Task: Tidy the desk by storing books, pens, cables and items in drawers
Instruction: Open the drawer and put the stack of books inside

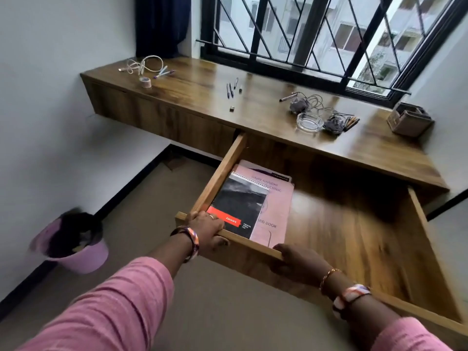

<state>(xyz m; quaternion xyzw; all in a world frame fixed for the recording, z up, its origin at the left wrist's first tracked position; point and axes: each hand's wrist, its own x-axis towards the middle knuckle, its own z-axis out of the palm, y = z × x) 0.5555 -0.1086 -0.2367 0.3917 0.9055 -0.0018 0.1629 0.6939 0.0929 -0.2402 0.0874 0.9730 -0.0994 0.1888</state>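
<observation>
A wide wooden drawer (354, 224) stands pulled out from under the desk (192, 84). In its left corner lie a black spiral pad (240, 206) on a pink record book (277, 211). My left hand (207, 230) grips the drawer's front edge near the left corner, fingers curled over the rim. My right hand (298, 263) grips the same front edge further right. On the desk lie a white cable (144, 63), purple pens (164, 72), a tape roll (146, 82), dark pens (231, 88), a grey cable bundle (316, 107) and pencils (350, 122).
A glass ashtray (309, 122) sits by the grey cables. A brown pen holder box (410, 119) stands at the desk's right end. A pink waste bin (72, 243) stands on the floor to the left. A barred window (316, 29) runs behind the desk.
</observation>
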